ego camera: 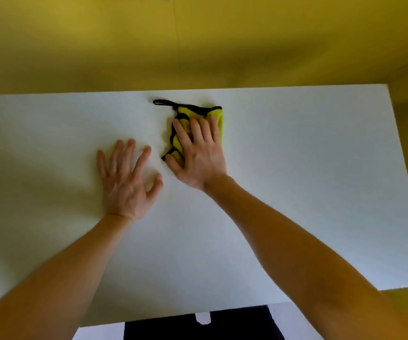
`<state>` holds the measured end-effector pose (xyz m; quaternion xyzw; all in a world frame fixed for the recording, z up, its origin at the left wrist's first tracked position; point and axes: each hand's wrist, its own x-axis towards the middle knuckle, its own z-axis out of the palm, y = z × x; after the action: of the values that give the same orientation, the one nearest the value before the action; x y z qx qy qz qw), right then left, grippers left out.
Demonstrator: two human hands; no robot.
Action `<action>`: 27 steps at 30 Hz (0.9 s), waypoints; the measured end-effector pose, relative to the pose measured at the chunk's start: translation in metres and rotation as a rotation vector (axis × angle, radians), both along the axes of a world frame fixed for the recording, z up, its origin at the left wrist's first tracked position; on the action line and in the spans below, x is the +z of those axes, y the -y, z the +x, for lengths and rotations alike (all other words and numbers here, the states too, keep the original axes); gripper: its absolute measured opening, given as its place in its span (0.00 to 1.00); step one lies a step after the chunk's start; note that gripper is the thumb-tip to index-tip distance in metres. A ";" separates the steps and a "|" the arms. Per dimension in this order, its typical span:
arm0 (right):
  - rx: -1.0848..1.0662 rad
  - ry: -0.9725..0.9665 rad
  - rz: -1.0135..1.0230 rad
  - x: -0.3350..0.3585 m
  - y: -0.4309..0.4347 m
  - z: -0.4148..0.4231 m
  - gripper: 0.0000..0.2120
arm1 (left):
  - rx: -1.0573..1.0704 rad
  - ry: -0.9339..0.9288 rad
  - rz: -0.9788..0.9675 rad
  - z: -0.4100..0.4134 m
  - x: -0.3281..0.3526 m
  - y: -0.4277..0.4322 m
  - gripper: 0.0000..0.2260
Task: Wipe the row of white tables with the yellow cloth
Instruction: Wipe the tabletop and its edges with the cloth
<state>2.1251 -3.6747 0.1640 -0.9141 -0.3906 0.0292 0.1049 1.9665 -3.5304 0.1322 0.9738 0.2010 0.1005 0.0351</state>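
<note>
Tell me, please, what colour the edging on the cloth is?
Black edging on the yellow cloth; head view shows it best.

You will find nothing to read here. The desk (296, 192) is plain white, the cloth (218, 116) shows no legible label or brand, and the wall (222, 45) behind it bears no sign or number.

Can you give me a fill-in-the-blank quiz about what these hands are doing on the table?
1. The cloth under the right hand is ____ with black edging.
2. The left hand lies flat on the bare ____ table.
3. The cloth's black loop sticks out toward the person's ____.
Missing words: yellow; white; left.
</note>
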 end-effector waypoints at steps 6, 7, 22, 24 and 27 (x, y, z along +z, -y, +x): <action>-0.032 0.013 0.090 -0.009 0.087 0.071 0.35 | -0.008 -0.009 0.035 -0.002 -0.001 -0.001 0.29; -0.122 0.012 0.079 -0.008 0.114 0.092 0.35 | -0.018 -0.017 0.045 -0.002 0.000 -0.001 0.29; -0.012 -0.007 0.094 -0.002 0.143 0.063 0.39 | -0.218 -0.051 -0.059 -0.041 0.017 0.110 0.29; -0.269 -0.015 0.125 -0.004 0.204 0.103 0.36 | -0.219 -0.014 -0.059 -0.044 0.013 0.109 0.28; -0.530 -0.026 0.125 -0.002 0.234 0.117 0.33 | -0.229 0.028 -0.072 -0.042 0.012 0.109 0.26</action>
<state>2.2417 -3.9084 0.1624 -0.9757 -0.1375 -0.0118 0.1703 1.9242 -3.6399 0.1442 0.9870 0.0913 0.1021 0.0841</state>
